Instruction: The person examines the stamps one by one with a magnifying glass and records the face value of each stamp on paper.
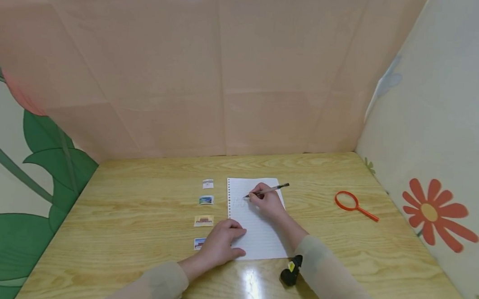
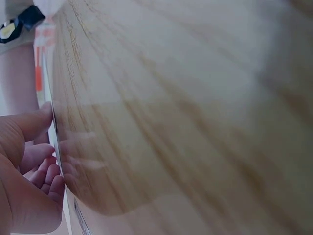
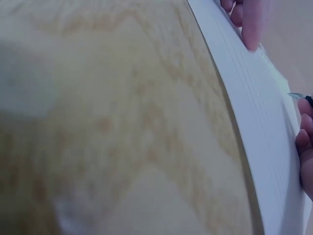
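A sheet of lined loose-leaf paper [image 1: 259, 241] lies on the table, punched holes down its left edge. My right hand [image 1: 267, 201] pinches a pen [image 1: 276, 188], its tip on the upper part of the page beside faint pencil-grey marks that look like "150". In the right wrist view the pen tip [image 3: 296, 95] meets the paper [image 3: 264, 117]. My left hand [image 1: 220, 243] rests on the sheet's lower left edge with fingers and thumb spread. It partly covers the lowest of several small picture stamps, a blue one [image 1: 199, 243].
Above it in a column lie a yellowish stamp [image 1: 204, 221], a blue-green stamp [image 1: 206, 200] and a pale stamp [image 1: 208, 183]. A red magnifying glass [image 1: 357, 206] lies to the right on the wooden table [image 1: 137, 234]. A pinkish cloth [image 1: 165, 96] hangs behind.
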Motion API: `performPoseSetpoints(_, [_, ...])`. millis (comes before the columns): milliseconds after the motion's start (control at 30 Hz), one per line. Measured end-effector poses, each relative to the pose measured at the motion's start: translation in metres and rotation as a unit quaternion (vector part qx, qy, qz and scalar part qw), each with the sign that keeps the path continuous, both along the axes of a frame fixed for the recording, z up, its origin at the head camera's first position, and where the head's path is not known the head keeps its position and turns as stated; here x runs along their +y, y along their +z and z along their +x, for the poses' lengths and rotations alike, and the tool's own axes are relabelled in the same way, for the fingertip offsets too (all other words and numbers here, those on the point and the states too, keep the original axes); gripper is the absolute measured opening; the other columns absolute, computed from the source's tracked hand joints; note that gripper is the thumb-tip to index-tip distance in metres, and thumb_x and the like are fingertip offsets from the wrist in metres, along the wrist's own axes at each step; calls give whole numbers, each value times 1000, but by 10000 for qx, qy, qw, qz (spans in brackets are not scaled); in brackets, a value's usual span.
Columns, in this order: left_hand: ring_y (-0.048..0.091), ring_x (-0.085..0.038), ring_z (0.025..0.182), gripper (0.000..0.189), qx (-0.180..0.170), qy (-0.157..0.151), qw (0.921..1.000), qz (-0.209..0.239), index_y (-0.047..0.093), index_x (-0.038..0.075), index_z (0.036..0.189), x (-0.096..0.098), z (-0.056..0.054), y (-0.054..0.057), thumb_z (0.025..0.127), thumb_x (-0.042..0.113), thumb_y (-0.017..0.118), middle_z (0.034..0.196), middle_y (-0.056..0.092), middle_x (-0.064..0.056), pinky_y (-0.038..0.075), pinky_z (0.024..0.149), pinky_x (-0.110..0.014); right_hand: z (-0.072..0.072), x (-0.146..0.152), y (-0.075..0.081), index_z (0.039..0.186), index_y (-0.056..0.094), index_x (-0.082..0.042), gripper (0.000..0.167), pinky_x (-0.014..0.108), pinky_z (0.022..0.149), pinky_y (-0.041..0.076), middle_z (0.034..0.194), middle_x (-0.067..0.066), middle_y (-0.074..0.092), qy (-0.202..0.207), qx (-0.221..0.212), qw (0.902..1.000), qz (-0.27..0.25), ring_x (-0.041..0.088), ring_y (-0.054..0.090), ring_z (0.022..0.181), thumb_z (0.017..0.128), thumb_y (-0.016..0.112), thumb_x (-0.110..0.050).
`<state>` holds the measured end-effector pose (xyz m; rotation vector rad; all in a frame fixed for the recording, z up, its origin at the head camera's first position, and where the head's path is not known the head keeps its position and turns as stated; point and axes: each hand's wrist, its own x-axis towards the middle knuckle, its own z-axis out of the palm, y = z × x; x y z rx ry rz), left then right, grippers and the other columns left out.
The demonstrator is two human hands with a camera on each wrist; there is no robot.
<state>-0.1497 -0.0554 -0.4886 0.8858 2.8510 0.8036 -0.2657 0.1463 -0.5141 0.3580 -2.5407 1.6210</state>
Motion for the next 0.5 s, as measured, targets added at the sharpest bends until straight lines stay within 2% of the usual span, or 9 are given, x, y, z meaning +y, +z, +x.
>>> performPoseSetpoints(300, [53, -20, 110, 53, -117, 32, 9999, -38, 68, 6, 125, 1, 0, 1, 80, 29, 84, 120, 60, -4, 42, 99, -37, 3, 8, 3, 85, 66, -4, 4, 21, 55, 40, 71, 2, 59, -438, 68, 9990, 23, 15, 50, 64, 85, 69, -4])
performPoseSetpoints(500, [54, -20, 110, 53, -51, 10, 10000, -34, 69, 5, 124, 0, 0, 1, 79, 30, 84, 119, 60, -4, 42, 99, -36, 5, 9, 1, 84, 66, -5, 4, 21, 54, 39, 69, 2, 57, -381, 317, 9987, 75, 13, 48, 62, 84, 69, -4])
